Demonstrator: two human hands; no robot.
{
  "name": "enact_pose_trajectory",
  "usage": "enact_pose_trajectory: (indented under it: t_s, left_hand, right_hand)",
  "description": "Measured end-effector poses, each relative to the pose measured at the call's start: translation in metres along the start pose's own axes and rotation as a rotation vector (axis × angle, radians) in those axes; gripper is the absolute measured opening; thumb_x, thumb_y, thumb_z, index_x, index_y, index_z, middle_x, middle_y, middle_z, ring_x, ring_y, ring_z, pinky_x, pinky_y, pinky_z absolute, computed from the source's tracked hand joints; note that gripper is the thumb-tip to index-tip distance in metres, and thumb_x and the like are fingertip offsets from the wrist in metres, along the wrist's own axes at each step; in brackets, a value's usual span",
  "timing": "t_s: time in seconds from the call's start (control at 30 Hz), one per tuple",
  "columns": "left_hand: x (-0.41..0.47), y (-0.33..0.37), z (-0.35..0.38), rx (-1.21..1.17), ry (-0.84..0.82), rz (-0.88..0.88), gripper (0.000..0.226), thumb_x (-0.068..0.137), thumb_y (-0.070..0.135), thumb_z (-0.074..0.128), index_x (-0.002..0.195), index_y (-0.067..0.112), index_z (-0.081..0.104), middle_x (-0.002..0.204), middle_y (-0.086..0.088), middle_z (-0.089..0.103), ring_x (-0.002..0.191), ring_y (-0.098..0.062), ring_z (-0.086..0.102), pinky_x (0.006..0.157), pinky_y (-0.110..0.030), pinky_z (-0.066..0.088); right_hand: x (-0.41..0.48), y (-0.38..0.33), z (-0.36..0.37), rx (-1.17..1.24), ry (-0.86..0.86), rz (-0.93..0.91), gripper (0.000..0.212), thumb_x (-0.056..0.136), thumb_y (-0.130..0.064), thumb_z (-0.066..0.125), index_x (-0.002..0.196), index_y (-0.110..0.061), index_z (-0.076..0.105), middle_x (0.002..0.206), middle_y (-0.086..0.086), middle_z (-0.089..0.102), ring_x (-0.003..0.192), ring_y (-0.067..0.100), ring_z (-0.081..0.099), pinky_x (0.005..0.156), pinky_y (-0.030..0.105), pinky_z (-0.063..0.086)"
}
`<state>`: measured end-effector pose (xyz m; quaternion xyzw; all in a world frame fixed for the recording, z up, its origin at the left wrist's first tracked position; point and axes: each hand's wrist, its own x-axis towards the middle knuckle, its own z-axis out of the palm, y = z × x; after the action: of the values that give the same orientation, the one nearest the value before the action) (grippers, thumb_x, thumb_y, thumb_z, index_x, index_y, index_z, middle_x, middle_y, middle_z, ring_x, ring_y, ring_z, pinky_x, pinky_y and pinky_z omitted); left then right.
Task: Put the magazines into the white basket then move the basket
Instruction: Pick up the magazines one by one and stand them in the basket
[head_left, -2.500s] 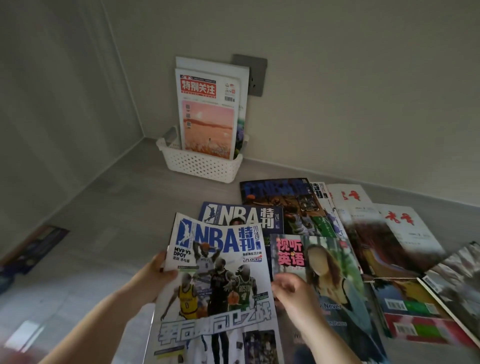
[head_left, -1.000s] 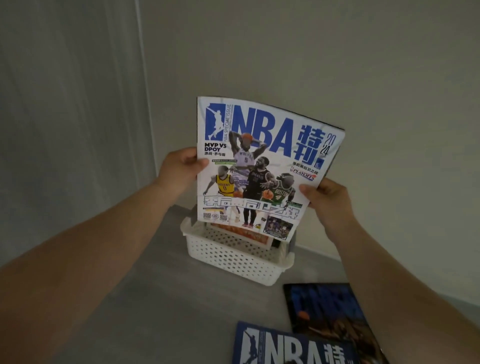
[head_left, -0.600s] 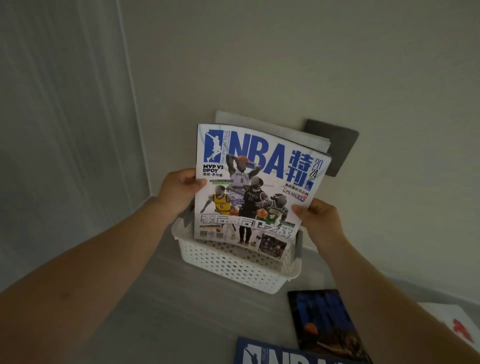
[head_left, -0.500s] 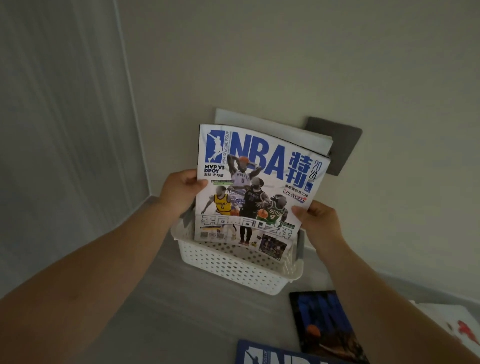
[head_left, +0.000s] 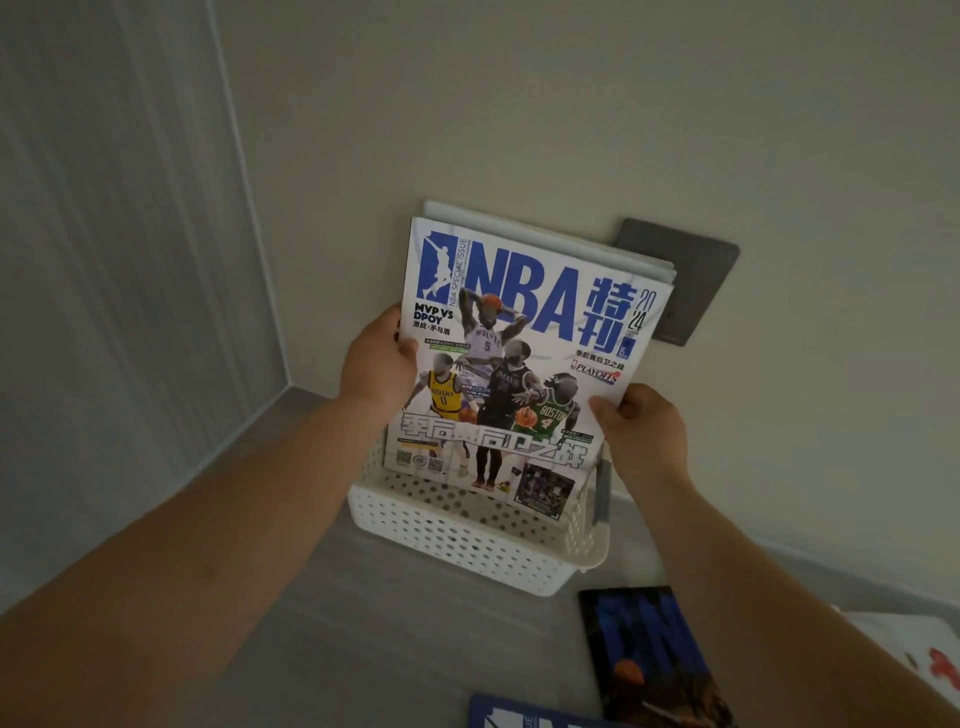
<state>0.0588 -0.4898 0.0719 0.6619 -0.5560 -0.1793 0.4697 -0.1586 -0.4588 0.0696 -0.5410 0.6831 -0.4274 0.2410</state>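
NBA mag (head_left: 519, 374) lower in white basket (head_left: 467, 540), L hand (head_left: 376, 364) & R hand (head_left: 641, 431) fingers clamped on edges, rear mags (head_left: 519, 236) mostly hidden

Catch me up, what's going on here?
A person is filling the white basket against the wall. The left hand and right hand grip the NBA magazine by its side edges, upright, its bottom edge dipping inside the basket in front of another magazine already there. More magazines lie on the floor.
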Motion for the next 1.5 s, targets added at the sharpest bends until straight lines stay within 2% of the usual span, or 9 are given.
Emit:
enact_pose_trajectory:
  t_s: [0.1,0.2,0.37,0.5,0.63,0.83,1.1,1.37,1.5]
  left_hand:
    - [0.002,0.001,0.005,-0.036,-0.029,-0.042,0.033,0.092,0.008,0.035,0.123,0.013,0.045,0.127,-0.011,0.056,0.113,-0.027,0.053,0.065,-0.013,0.036]
    - [0.004,0.0,0.004,-0.018,-0.023,-0.033,0.029,0.093,0.01,0.032,0.117,0.007,0.049,0.124,-0.014,0.058,0.111,-0.029,0.053,0.076,-0.023,0.038]
    - [0.008,-0.002,-0.004,-0.022,-0.054,-0.006,0.027,0.091,0.009,0.04,0.11,0.005,0.058,0.119,-0.017,0.063,0.106,-0.032,0.058,0.081,-0.028,0.04]
    - [0.003,-0.01,-0.013,0.111,-0.177,-0.022,0.025,0.088,0.008,0.047,0.107,0.001,0.061,0.113,-0.02,0.065,0.102,-0.034,0.06,0.084,-0.032,0.042]
    - [-0.005,-0.023,-0.013,0.304,-0.212,-0.008,0.022,0.087,0.008,0.047,0.096,0.0,0.065,0.099,-0.023,0.068,0.088,-0.034,0.061,0.072,-0.032,0.041]
    - [-0.001,-0.02,-0.008,0.274,-0.145,0.026,0.023,0.089,0.011,0.046,0.097,0.0,0.064,0.099,-0.023,0.068,0.085,-0.034,0.06,0.072,-0.032,0.043]
    - [0.004,-0.024,0.004,0.447,-0.227,0.024,0.031,0.094,0.01,0.029,0.094,-0.006,0.056,0.107,-0.026,0.061,0.095,-0.035,0.055,0.07,-0.031,0.034]
    - [-0.01,-0.016,-0.011,0.267,-0.089,-0.027,0.037,0.089,0.01,0.042,0.125,0.005,0.045,0.124,-0.019,0.056,0.111,-0.033,0.052,0.091,-0.035,0.04]
    - [-0.05,-0.006,-0.03,0.135,0.016,0.062,0.027,0.087,0.01,0.049,0.113,0.006,0.054,0.108,-0.012,0.062,0.094,-0.022,0.055,0.077,-0.025,0.037]
  right_hand:
    - [0.003,-0.001,0.003,-0.092,0.028,-0.022,0.016,0.088,-0.019,0.05,0.095,-0.006,0.057,0.086,0.006,0.061,0.066,0.017,0.051,0.051,0.023,0.036]
    - [0.003,-0.003,0.007,-0.176,0.033,-0.043,0.025,0.093,-0.022,0.04,0.103,-0.003,0.053,0.103,0.017,0.065,0.079,0.028,0.056,0.066,0.033,0.044]
    - [0.007,-0.007,0.004,-0.36,-0.015,-0.027,0.034,0.094,-0.03,0.036,0.1,-0.003,0.056,0.101,0.017,0.066,0.071,0.025,0.048,0.06,0.029,0.035]
    - [0.007,-0.006,-0.001,-0.243,-0.057,0.023,0.027,0.092,-0.023,0.043,0.097,-0.003,0.06,0.1,0.016,0.067,0.071,0.022,0.049,0.054,0.026,0.035]
    - [0.001,-0.001,-0.006,-0.032,-0.072,0.04,0.019,0.089,-0.014,0.047,0.098,-0.006,0.063,0.091,0.009,0.065,0.075,0.023,0.06,0.074,0.039,0.054]
    - [-0.006,0.004,-0.009,0.048,-0.005,-0.066,0.014,0.089,-0.014,0.049,0.077,-0.019,0.056,0.077,-0.001,0.061,0.063,0.013,0.06,0.061,0.027,0.05]
    - [0.005,0.01,-0.005,-0.062,-0.037,0.014,0.021,0.09,-0.018,0.044,0.093,-0.006,0.061,0.086,0.009,0.063,0.072,0.023,0.057,0.058,0.025,0.044]
    - [0.002,0.01,-0.013,-0.037,-0.008,0.14,0.024,0.085,-0.014,0.048,0.103,-0.008,0.063,0.107,0.014,0.067,0.097,0.032,0.062,0.087,0.041,0.049]
    - [-0.019,0.017,-0.039,-0.008,-0.01,0.134,0.024,0.084,-0.009,0.047,0.101,-0.009,0.064,0.103,0.012,0.066,0.091,0.028,0.061,0.085,0.039,0.05]
